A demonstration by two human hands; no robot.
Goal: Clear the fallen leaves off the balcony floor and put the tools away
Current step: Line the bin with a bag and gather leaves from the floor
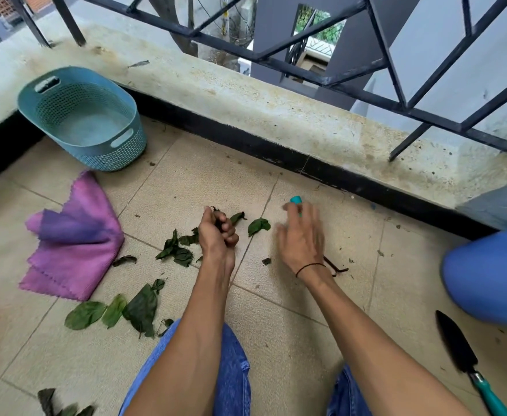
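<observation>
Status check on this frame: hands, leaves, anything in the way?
Left hand gripping leaves. Right hand blurred over teal-handled hand rake, grip unclear. Loose leaves on tiles; basket empty. Purple cloth lies beside them.

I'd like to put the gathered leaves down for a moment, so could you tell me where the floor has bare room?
Bare tile lies between the teal basket and the black skirting, and again between the right hand and the blue bin. It is crowded from the purple cloth across to the left hand, where leaves lie scattered, and beside the trowel.
</observation>
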